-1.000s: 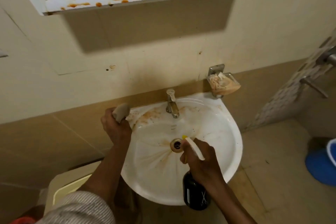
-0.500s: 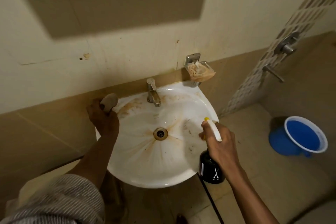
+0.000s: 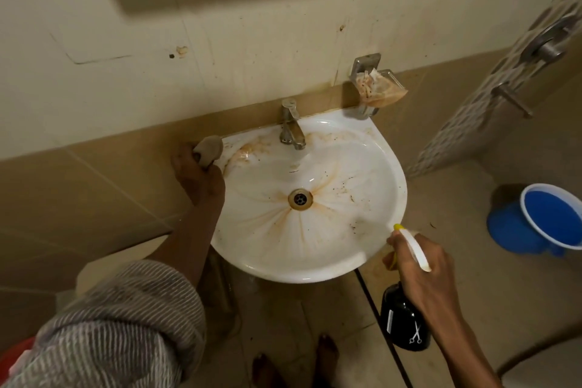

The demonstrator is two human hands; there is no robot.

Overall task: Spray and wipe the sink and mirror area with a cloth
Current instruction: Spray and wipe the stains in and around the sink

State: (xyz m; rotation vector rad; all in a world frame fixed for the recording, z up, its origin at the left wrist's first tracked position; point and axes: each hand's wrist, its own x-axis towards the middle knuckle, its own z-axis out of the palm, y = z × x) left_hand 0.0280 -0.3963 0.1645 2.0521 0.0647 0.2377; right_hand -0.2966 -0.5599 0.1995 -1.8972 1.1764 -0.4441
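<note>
A white wall-mounted sink (image 3: 371,167) streaked with orange-brown stains fills the middle of the view, with its drain (image 3: 300,198) at the centre. My left hand (image 3: 196,173) rests at the sink's back left rim, closed around a bunched grey-beige cloth (image 3: 209,148). Off the sink's front right rim, my right hand (image 3: 422,274) grips a black spray bottle (image 3: 403,321) with a white trigger head and a yellow nozzle tip that points toward the basin. The mirror is out of view; only its shadow shows on the wall above.
A metal tap (image 3: 291,124) stands at the sink's back edge. A stained soap dish (image 3: 376,85) hangs on the wall at the back right. A blue bucket (image 3: 541,220) sits on the floor to the right. Shower fittings (image 3: 548,44) protrude at the far right. My bare feet are below.
My right hand has carried the spray bottle from above the drain out past the sink's front right rim. The view has tilted down, so the mirror frame has left the picture. My left hand stays put.
</note>
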